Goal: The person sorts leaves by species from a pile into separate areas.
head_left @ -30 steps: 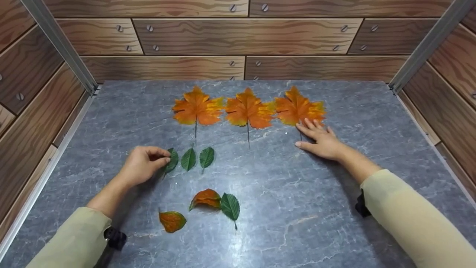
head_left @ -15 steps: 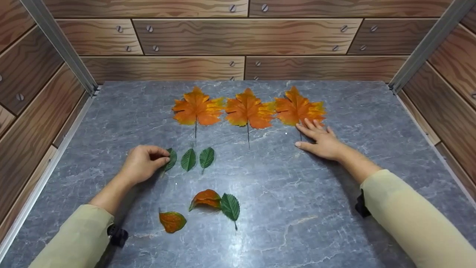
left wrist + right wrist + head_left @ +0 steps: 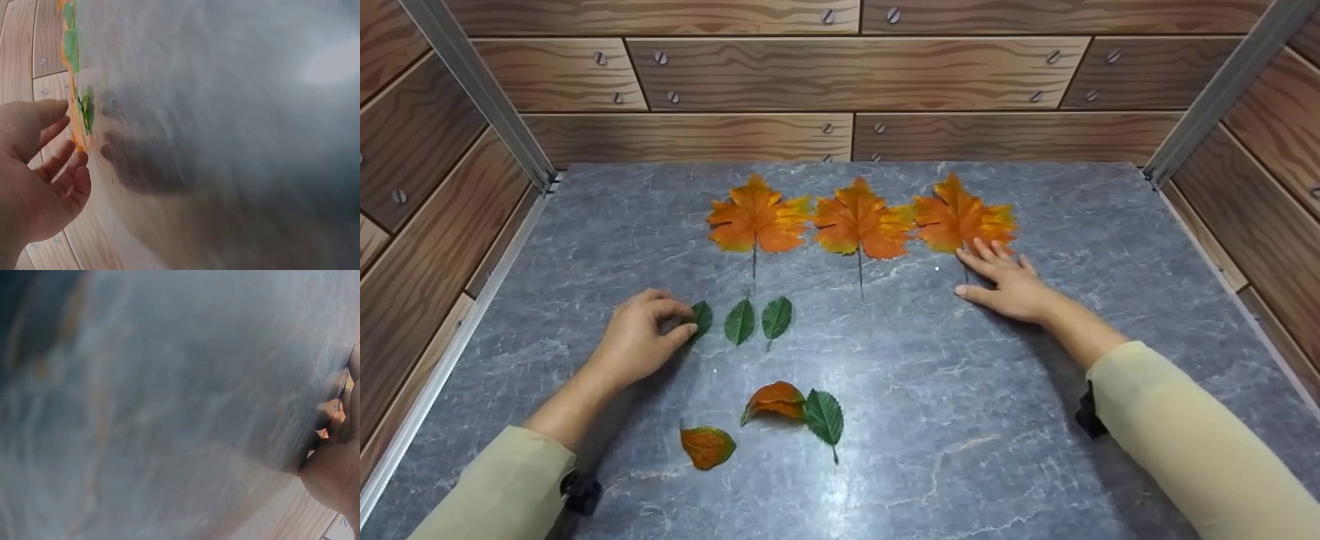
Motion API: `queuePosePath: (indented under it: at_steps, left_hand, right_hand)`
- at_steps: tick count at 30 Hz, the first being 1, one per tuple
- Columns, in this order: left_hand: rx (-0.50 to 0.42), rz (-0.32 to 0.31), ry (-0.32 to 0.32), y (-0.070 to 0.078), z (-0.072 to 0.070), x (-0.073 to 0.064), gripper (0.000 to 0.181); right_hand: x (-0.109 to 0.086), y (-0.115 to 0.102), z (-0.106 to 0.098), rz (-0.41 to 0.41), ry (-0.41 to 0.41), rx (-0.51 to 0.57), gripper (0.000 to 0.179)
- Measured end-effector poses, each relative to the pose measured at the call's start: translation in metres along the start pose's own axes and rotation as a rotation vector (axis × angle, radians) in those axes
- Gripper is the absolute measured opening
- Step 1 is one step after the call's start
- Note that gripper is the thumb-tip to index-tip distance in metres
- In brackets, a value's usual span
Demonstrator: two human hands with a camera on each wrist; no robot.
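In the head view my left hand (image 3: 641,334) is at the leftmost of three small green leaves, its fingertips overlapping that leaf's left edge. This green leaf (image 3: 703,319) lies in a row with a middle green leaf (image 3: 739,322) and a right green leaf (image 3: 777,317). The left wrist view shows the thumb and fingers (image 3: 66,171) of this hand apart, with a gap between them. My right hand (image 3: 1005,281) rests with fingers spread on the table, fingertips over the lower edge of the right orange maple leaf (image 3: 956,214) and partly covering its stem.
Two more maple leaves, a middle one (image 3: 859,217) and a left one (image 3: 755,214), complete the back row. Nearer the front lie a curled orange-green leaf (image 3: 776,397), a green leaf (image 3: 824,416) touching it, and another orange-green leaf (image 3: 708,447). Wood-patterned walls (image 3: 855,75) enclose the grey table (image 3: 997,397).
My left hand has drawn slightly left and its thumb and fingers have parted from the leftmost green leaf, which now lies more upright in the row. My right hand has stayed still.
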State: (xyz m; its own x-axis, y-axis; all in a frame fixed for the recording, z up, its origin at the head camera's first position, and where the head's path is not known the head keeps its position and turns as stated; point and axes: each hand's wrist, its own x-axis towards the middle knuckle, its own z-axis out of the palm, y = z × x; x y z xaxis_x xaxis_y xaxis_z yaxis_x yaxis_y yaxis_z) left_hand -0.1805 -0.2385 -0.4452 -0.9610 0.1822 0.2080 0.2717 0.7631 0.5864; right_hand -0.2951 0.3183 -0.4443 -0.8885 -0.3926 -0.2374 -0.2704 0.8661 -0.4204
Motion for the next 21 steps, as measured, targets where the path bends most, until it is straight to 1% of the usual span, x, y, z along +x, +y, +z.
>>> queuePosePath:
  at_steps: [3,5,10,12,15,21]
  left_hand:
    - [0.053,0.059,-0.045,0.0,-0.002,-0.006,0.032]
    - [0.1,0.1,-0.086,-0.001,-0.004,-0.011,0.043]
    - [0.24,0.169,-0.192,-0.003,-0.009,-0.019,0.062]
    - [0.283,0.172,-0.231,-0.005,-0.009,-0.021,0.067]
    - [0.322,0.171,-0.27,-0.007,-0.01,-0.023,0.071]
    - [0.362,0.181,-0.298,-0.006,-0.013,-0.023,0.072]
  right_hand:
    - [0.0,0.0,0.0,0.0,0.0,0.001,0.086]
    - [0.0,-0.001,0.0,-0.001,0.0,0.0,0.085]
    - [-0.001,-0.002,-0.001,-0.005,0.001,-0.006,0.086]
    - [0.0,-0.002,-0.001,-0.004,0.001,-0.005,0.086]
    - [0.0,-0.002,-0.001,-0.002,-0.001,-0.003,0.086]
    - [0.002,-0.001,-0.002,-0.007,-0.003,-0.001,0.087]
